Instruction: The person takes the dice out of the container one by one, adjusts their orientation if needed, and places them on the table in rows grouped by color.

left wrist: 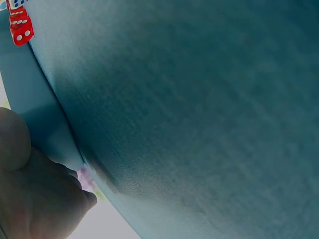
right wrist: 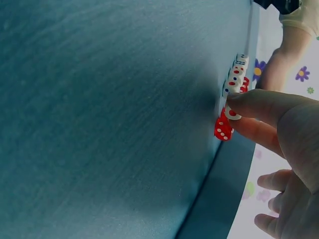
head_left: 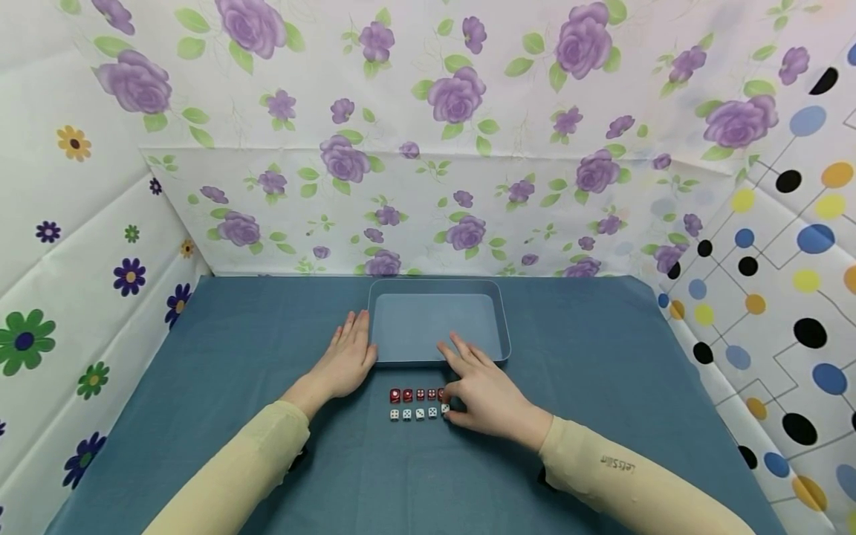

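Two short rows of dice lie on the cloth in front of a blue-grey tray [head_left: 414,327], red dice [head_left: 420,394] behind and white dice [head_left: 407,414] nearer. With thumb and index finger, my right hand [head_left: 488,394] pinches the rightmost white die [right wrist: 233,114] at the end of its row; its other fingers spread toward the tray's front edge. A red die [right wrist: 223,129] stands right beside those fingertips. My left hand [head_left: 344,360] lies with extended fingers along the tray's left side, thumb at the front left corner. In the left wrist view this hand [left wrist: 40,194] is only partly seen.
A blue-green cloth [head_left: 575,334] covers the table. Behind it rises a floral curtain [head_left: 428,200], with a flowered sheet [head_left: 80,312] on the left and a dotted sheet [head_left: 769,312] on the right.
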Action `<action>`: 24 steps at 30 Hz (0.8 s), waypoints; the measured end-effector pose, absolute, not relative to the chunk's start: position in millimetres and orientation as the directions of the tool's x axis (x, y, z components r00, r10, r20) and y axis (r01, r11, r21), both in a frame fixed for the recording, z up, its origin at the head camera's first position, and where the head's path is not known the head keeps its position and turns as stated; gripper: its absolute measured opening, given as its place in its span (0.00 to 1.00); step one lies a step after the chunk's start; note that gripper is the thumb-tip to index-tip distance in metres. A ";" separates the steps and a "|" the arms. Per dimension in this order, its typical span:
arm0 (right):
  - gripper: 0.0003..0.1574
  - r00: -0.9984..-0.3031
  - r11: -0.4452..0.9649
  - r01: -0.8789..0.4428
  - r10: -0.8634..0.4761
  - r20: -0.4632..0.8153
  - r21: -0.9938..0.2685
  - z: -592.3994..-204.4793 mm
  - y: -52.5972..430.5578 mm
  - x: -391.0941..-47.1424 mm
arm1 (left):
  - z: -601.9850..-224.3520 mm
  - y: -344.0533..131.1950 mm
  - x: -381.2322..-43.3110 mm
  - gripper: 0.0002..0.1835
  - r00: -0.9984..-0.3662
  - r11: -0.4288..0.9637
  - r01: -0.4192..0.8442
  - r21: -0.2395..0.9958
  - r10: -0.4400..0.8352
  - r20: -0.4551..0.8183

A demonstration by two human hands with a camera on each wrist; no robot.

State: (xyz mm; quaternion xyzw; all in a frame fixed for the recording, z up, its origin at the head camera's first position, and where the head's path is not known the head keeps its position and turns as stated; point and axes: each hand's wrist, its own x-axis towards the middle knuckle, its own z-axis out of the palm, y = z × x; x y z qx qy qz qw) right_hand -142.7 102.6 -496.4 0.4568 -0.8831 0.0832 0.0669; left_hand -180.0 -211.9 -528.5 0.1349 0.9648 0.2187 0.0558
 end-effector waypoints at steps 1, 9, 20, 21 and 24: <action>0.09 -0.572 0.568 -0.819 -0.797 0.192 -0.080 -496.5 102.6 -142.1 | -530.6 -212.4 -180.7 0.38 -0.958 0.868 0.235 0.438 0.283 -0.047; 0.09 -0.563 0.564 -0.824 -0.803 0.197 -0.052 -497.8 101.9 -140.1 | -531.5 -211.8 -181.5 0.38 -0.957 0.864 0.234 0.446 0.285 -0.050; 0.07 -0.562 0.567 -0.823 -0.805 0.192 -0.032 -497.8 100.2 -138.1 | -530.9 -211.3 -181.9 0.39 -0.957 0.864 0.232 0.446 0.286 -0.056; 0.07 -0.562 0.567 -0.823 -0.805 0.192 -0.030 -498.1 100.1 -137.9 | -530.8 -211.3 -181.9 0.39 -0.956 0.865 0.232 0.446 0.287 -0.057; 0.08 -0.563 0.569 -0.822 -0.805 0.189 -0.027 -498.5 100.1 -136.9 | -530.4 -211.3 -181.2 0.39 -0.955 0.864 0.235 0.446 0.290 -0.059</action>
